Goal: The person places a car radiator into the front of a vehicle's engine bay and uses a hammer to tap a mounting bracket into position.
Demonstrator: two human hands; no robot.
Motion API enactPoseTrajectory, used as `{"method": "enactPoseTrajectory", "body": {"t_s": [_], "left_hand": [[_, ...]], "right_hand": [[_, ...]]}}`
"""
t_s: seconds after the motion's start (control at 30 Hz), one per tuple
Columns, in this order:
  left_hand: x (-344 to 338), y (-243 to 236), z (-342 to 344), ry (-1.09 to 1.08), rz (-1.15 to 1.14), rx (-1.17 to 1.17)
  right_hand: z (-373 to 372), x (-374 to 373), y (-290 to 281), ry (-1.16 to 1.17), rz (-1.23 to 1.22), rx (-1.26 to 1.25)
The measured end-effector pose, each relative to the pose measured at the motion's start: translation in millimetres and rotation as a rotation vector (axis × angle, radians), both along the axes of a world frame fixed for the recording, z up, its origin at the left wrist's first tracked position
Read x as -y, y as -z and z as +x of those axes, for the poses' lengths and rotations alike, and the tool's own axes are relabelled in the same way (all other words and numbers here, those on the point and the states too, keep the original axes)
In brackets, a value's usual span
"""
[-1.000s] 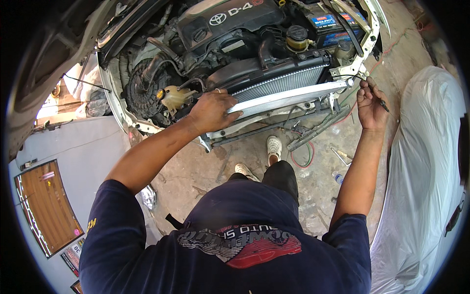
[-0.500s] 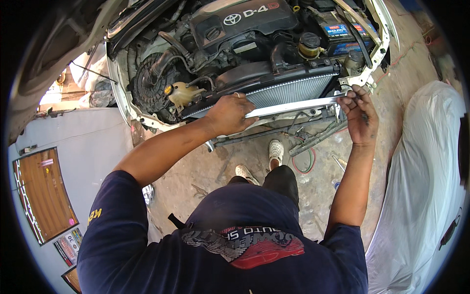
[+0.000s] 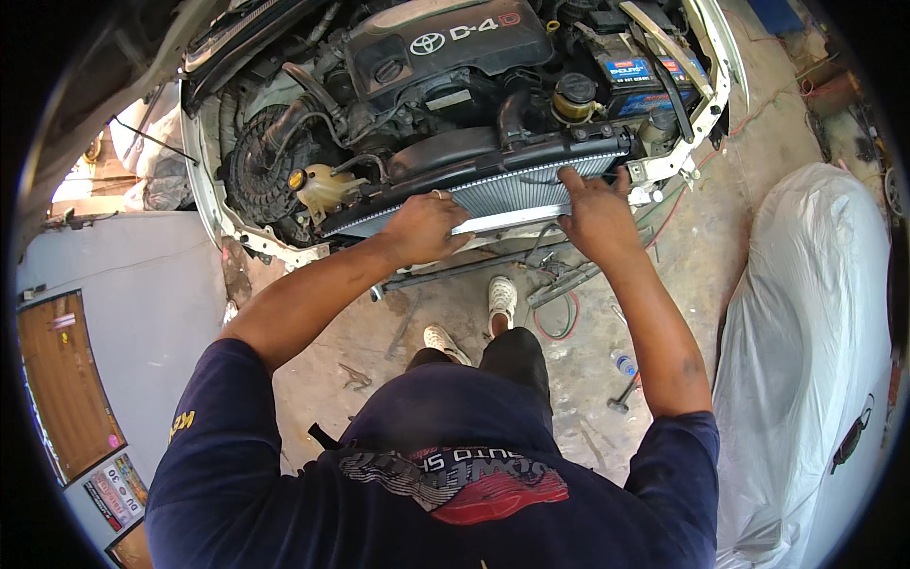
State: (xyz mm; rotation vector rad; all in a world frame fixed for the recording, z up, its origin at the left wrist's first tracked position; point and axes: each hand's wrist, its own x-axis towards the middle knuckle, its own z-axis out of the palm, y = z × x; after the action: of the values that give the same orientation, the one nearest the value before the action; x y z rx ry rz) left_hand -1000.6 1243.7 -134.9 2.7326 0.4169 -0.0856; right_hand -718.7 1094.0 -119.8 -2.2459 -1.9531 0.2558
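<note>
A long silver metal part, seen edge-on, lies across the front of the finned radiator in the open engine bay. My left hand is closed over its left portion, knuckles up. Farther right, my right hand grips the same part, one finger reaching toward the radiator fins. A rounded silver end piece shows past my right hand. The undersides of both hands are hidden.
Behind the radiator sit the engine cover, a battery, a dark-capped reservoir and a yellowed plastic tank. A plastic-covered object stands at right. On the floor lie a hammer, a bottle and a hose.
My right hand has moved left from the silver part's far right end to a spot nearer my left hand. My left hand keeps its hold. The whole view has shifted slightly.
</note>
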Motion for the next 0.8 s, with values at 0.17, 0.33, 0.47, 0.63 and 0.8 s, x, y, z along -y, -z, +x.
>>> {"method": "enactPoseTrajectory", "body": {"t_s": [0.17, 0.33, 0.47, 0.63, 0.8], "left_hand": [[-3.0, 6.3, -5.6, -0.038, 0.009, -0.038], [7.1, 7.9, -16.1, -0.064, -0.005, 0.022], [28.7, 7.7, -44.2, -0.080, 0.009, -0.021], [31.3, 14.6, -64.6, -0.156, -0.003, -0.033], [25.7, 21.9, -56.4, -0.134, -0.026, -0.139]], "right_hand": [[8.1, -12.6, 30.3, -0.200, -0.077, 0.055], [7.4, -3.7, 29.9, -0.273, 0.002, 0.041], [-17.5, 6.3, 22.1, -0.294, -0.068, -0.014], [-36.1, 1.6, 26.1, -0.336, -0.023, -0.033], [-26.3, -0.5, 36.6, -0.333, -0.007, -0.092]]}}
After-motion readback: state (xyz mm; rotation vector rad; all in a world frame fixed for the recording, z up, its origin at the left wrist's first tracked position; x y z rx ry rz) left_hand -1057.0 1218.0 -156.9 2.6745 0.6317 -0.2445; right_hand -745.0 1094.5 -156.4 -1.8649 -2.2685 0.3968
